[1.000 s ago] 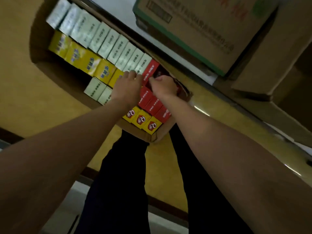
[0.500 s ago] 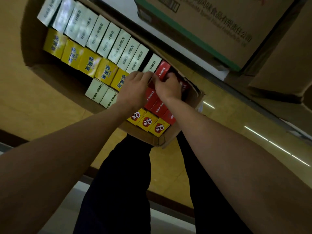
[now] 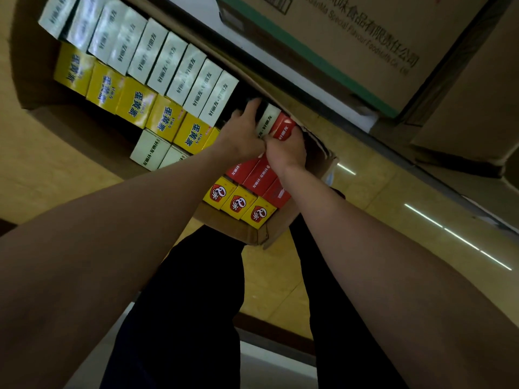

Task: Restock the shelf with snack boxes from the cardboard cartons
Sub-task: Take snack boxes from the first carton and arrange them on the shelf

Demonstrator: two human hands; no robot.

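Note:
An open cardboard carton [image 3: 238,234] lies in front of me, packed with rows of white boxes [image 3: 157,57], yellow boxes [image 3: 134,105] and red boxes [image 3: 252,175]. Both hands meet at the far right end of the white row. My left hand [image 3: 243,133] grips a white snack box [image 3: 268,122], fingers curled over its far side. Right beside it, my right hand [image 3: 288,153] holds a red snack box [image 3: 285,127] from below. The two boxes touch each other and stand higher than their neighbours. A dark gap shows left of the white box.
A second large carton with a green stripe [image 3: 337,40] sits beyond the open one, with more cardboard [image 3: 471,108] to its right. Three yellow boxes with a red logo [image 3: 238,204] fill the near corner. My dark-trousered legs [image 3: 196,290] stand on the tan tiled floor [image 3: 393,209].
Both hands shifted toward the carton's far right corner. A white box and a red box have come up out of their rows, one in each hand.

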